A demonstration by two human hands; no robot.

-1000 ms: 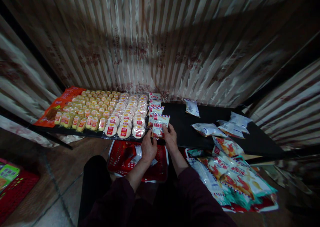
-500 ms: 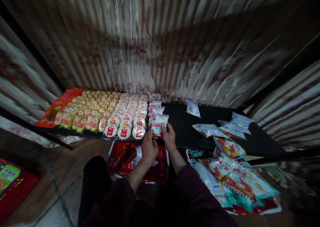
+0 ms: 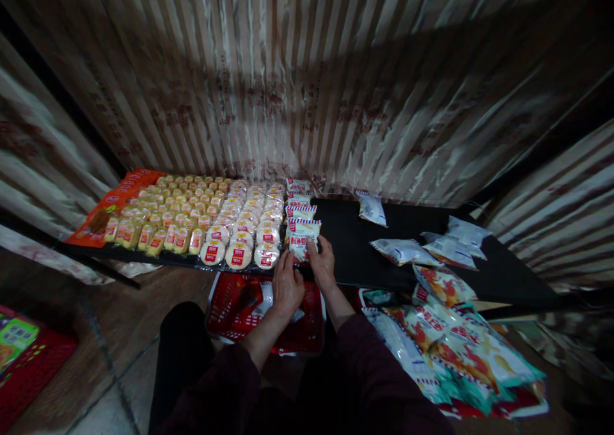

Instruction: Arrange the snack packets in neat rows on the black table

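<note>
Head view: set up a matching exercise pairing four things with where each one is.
Things:
1. snack packet
2. red basket
3. round cakes
4. large snack bags

Places:
A. on the floor below the front edge of the black shelf
B. piled at the lower right
C. held by the left hand and right hand
D. laid in rows on the shelf's left part

Pairs: 1-C, 2-A, 3-D, 4-B

On the table, cakes are ranged at the left, with a column of packets just right of them and its front packet at the near edge. Loose packets are scattered farther right, and a basket is set beneath.
</note>
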